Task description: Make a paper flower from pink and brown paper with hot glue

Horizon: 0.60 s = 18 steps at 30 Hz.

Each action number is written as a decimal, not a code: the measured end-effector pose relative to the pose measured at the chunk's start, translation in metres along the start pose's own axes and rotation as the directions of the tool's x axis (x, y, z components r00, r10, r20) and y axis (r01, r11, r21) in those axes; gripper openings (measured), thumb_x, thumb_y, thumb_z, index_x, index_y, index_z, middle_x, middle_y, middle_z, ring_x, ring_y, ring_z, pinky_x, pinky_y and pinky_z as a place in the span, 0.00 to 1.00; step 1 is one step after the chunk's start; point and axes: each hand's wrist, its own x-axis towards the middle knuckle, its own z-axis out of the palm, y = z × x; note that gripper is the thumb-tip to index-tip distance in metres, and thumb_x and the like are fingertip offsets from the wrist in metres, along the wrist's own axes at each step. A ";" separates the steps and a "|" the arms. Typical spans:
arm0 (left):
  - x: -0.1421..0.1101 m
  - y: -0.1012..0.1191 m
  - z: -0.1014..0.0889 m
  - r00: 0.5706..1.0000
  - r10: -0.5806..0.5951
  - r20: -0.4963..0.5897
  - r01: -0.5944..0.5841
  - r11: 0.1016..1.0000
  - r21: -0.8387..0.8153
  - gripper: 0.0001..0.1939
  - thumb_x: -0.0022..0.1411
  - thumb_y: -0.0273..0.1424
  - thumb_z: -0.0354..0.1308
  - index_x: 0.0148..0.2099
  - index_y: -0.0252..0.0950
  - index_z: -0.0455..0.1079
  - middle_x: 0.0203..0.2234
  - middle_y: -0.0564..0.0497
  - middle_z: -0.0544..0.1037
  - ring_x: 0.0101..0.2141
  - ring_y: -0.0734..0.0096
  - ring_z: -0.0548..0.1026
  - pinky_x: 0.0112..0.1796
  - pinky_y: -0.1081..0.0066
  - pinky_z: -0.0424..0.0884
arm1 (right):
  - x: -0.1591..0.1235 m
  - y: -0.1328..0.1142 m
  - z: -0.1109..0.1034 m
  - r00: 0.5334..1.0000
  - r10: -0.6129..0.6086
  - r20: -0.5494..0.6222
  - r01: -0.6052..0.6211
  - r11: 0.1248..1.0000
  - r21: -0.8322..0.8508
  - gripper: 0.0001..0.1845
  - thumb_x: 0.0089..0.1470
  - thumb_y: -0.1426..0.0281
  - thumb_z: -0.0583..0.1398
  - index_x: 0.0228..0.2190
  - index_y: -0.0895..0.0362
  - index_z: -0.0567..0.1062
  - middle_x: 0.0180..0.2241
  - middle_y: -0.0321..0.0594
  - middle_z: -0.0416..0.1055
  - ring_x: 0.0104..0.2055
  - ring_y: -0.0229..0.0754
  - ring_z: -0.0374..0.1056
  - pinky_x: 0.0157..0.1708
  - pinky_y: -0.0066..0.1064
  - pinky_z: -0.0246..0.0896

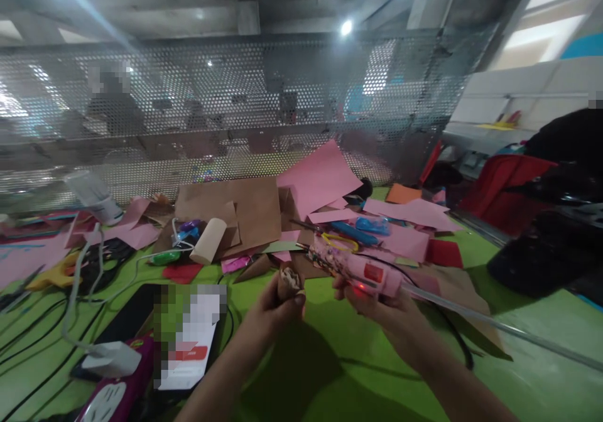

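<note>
My left hand (277,306) is closed round a small crumpled brown paper piece (291,279), with folds showing at its top. My right hand (372,302) grips a pink hot glue gun (374,273), its nozzle pointing left toward the paper piece but apart from it. A red light glows on the glue gun, and a long clear glue stick (499,324) sticks out of its back. Dried glue and paper bits seem to cling to its front end. Behind both hands lie brown paper (257,211) and pink paper sheets (325,180).
At the left are a phone (188,359), a purple power strip (125,381) with a white charger (113,358), cables and yellow-handled scissors (59,274). A cardboard tube (208,241) lies among paper scraps. A perforated metal screen (226,108) borders the green table (292,384); a red chair (506,186) stands right.
</note>
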 end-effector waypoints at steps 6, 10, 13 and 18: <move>-0.003 0.014 -0.002 0.998 -0.061 -0.006 0.061 0.996 -0.065 0.17 0.48 0.36 0.68 0.40 0.36 0.72 0.22 0.55 0.73 0.25 0.73 0.69 0.30 0.73 0.64 | 0.000 -0.008 -0.007 0.990 -0.012 0.138 0.025 0.995 -0.093 0.20 0.49 0.50 0.64 0.33 0.53 0.82 0.32 0.43 0.78 0.35 0.50 0.72 0.40 0.39 0.70; -0.002 0.013 -0.003 0.998 -0.029 0.050 0.034 0.995 -0.092 0.15 0.49 0.34 0.67 0.39 0.35 0.71 0.22 0.54 0.72 0.26 0.72 0.70 0.33 0.72 0.66 | -0.001 -0.010 -0.004 0.986 -0.033 0.164 0.058 0.987 -0.150 0.22 0.50 0.49 0.64 0.36 0.52 0.83 0.32 0.44 0.80 0.37 0.52 0.74 0.42 0.41 0.72; -0.001 0.009 -0.005 0.995 0.006 0.099 0.001 0.997 -0.076 0.15 0.52 0.34 0.66 0.40 0.35 0.70 0.24 0.54 0.73 0.28 0.72 0.70 0.34 0.72 0.65 | -0.001 -0.012 -0.004 0.984 -0.030 0.175 0.065 0.978 -0.197 0.22 0.52 0.50 0.63 0.40 0.53 0.82 0.36 0.44 0.81 0.40 0.54 0.75 0.44 0.43 0.72; 0.000 0.006 -0.007 0.996 0.011 0.092 -0.006 0.999 -0.051 0.14 0.52 0.34 0.66 0.39 0.37 0.69 0.25 0.55 0.71 0.28 0.73 0.69 0.33 0.74 0.65 | 0.000 -0.008 -0.007 0.985 -0.062 0.164 0.108 0.951 -0.290 0.25 0.52 0.49 0.62 0.44 0.51 0.81 0.38 0.43 0.81 0.43 0.56 0.75 0.46 0.45 0.72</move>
